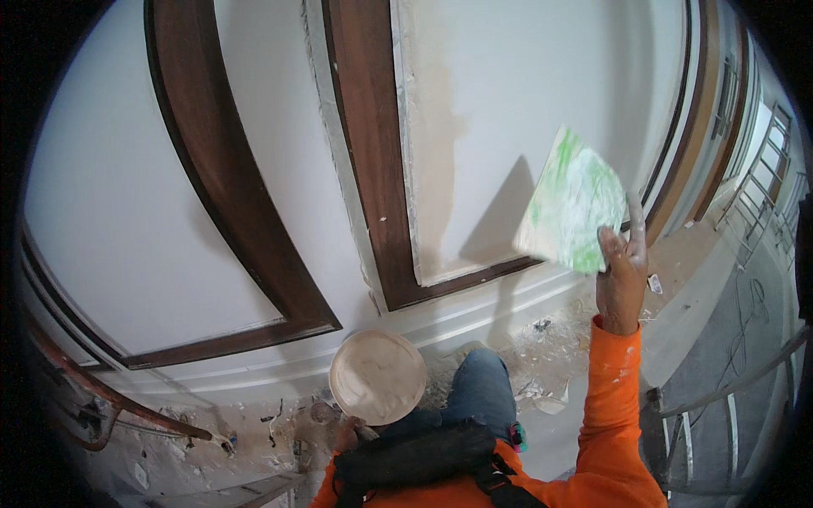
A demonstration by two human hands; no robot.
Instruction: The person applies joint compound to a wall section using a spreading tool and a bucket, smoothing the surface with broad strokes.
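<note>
White wall panels (pixel 525 102) framed in dark brown wooden trim (pixel 364 152) fill most of what you see, with a tan patch of unfinished filler beside the trim. Your right hand (pixel 621 275) is raised toward the panel, fingers clamped on the lower corner of a green-and-white smeared flat pad (pixel 572 201); it stands tilted just off the wall and throws a shadow there, likely so its face can meet the surface flat. Your left hand (pixel 349 433) sits low by your knee (pixel 481 385), mostly hidden, its fingers closed on the underside of a round plate of pale filler (pixel 378 376), held level, probably so the paste stays put. White scraps litter the floor (pixel 542 372) along the baseboard. Open panel lies above and left of the pad; the trim borders it below, and metal railing (pixel 745 372) crowds your right side
</note>
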